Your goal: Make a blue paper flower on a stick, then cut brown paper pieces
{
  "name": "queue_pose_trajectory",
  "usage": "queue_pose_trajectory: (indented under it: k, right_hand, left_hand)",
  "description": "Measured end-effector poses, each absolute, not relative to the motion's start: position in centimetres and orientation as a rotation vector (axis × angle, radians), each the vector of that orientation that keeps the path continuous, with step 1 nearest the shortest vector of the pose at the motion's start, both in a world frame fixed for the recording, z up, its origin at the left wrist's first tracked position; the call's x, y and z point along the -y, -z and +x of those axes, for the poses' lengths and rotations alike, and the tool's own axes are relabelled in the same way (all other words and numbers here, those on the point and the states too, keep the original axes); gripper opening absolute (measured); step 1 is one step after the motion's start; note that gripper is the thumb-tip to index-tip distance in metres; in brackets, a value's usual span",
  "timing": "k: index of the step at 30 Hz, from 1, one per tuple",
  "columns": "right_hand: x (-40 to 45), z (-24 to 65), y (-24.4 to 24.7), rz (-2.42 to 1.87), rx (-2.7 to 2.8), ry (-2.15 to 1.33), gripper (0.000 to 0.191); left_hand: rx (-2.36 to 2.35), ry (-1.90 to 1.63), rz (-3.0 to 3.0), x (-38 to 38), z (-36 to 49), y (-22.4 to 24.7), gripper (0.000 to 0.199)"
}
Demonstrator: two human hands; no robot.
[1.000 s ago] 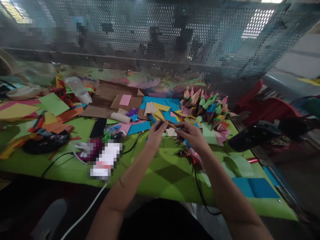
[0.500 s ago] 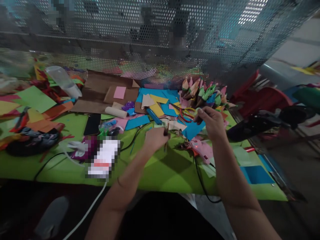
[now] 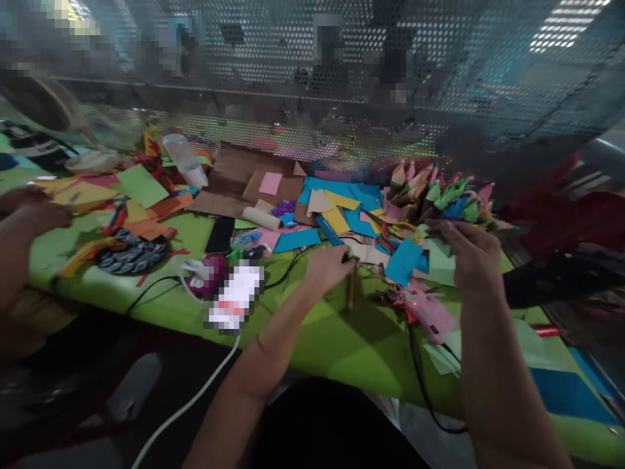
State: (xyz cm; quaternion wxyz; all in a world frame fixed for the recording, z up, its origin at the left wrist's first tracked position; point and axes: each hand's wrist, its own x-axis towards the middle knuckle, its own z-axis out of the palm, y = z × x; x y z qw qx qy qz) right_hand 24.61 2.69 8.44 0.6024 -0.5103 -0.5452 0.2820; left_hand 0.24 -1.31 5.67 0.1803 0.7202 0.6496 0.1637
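Observation:
My left hand (image 3: 333,267) is closed on a thin brown stick (image 3: 350,290) that points down over the green table (image 3: 312,345). Farther right, my right hand (image 3: 466,244) reaches to the edge of the bunch of rolled paper cones (image 3: 444,192); its fingers are bent together, and whether anything is between them is too blurred to tell. Between my hands lie blue paper pieces (image 3: 401,262) and scissors with red and yellow handles (image 3: 403,232). A pink glue gun (image 3: 432,311) rests below them, a small red light showing on it.
At the left edge another person's hands (image 3: 36,212) are over yellow paper. A lit phone (image 3: 237,298) with a white cable, a dark phone (image 3: 220,235), brown cardboard (image 3: 234,176) and a clear bottle (image 3: 183,159) lie about. A perforated metal panel (image 3: 293,85) stands behind.
The view has swung left, bringing another person's hands into sight. My right hand has moved away from the scissors toward the paper cones. My left hand still holds the stick.

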Motion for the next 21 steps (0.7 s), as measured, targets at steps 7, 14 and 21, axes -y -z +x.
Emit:
queue_pose_trajectory:
  k: [7,14,21]
  right_hand:
    - [-2.9,24.2,-8.6,-1.13,1.047,-0.609,0.028]
    - [-3.0,24.0,-8.0,-1.082,1.061,-0.635,0.018]
    - [-3.4,24.3,-7.5,-1.124,1.127,-0.607,0.018]
  left_hand:
    - [-2.239,-0.85,1.893,-1.0,-5.2,-5.6,0.021]
    - [-2.503,-0.644,1.788,-4.3,-7.4,-3.7,0.045]
    - [-2.5,-0.389,1.81,-6.3,-7.9,-3.2,0.047]
